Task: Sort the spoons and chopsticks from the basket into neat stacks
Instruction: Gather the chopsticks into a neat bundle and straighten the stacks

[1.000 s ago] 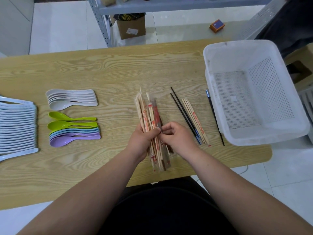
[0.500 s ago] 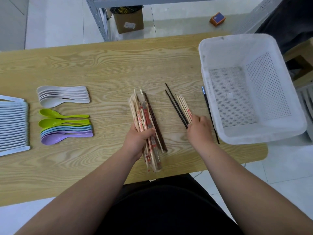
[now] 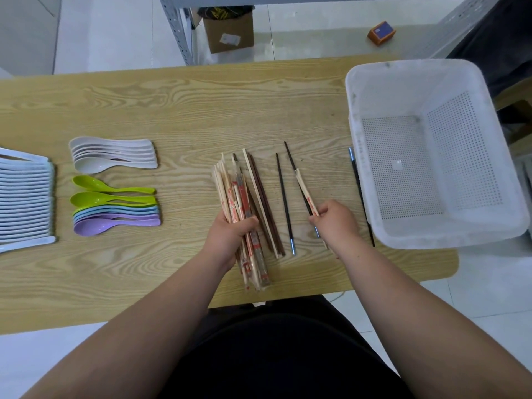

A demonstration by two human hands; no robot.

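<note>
My left hand (image 3: 230, 236) grips a bundle of wrapped wooden chopsticks (image 3: 236, 197) near the table's front middle. Two brown chopsticks (image 3: 263, 197) lie against the bundle's right side. My right hand (image 3: 335, 220) pinches a few pale wrapped chopsticks (image 3: 305, 191), lifted at a slant. Black chopsticks with blue ends lie around it: one (image 3: 283, 194) to its left, another (image 3: 291, 159) running under the lifted ones, one (image 3: 358, 185) beside the white basket (image 3: 362, 145). Sorted on the left are white spoons (image 3: 112, 156), green spoons (image 3: 109, 194) and blue and purple spoons (image 3: 115, 218).
A long row of white spoons (image 3: 26, 200) fills the table's left edge. The perforated basket overhangs the table's right end. Behind the wooden table (image 3: 187, 110) stand a metal shelf leg (image 3: 178, 30), a cardboard box (image 3: 229, 33) and a small orange box (image 3: 381, 32) on the floor.
My right hand left the bundle, reached right to the pale chopsticks by the black ones and now holds them lifted. My left hand kept its grip on the bundle.
</note>
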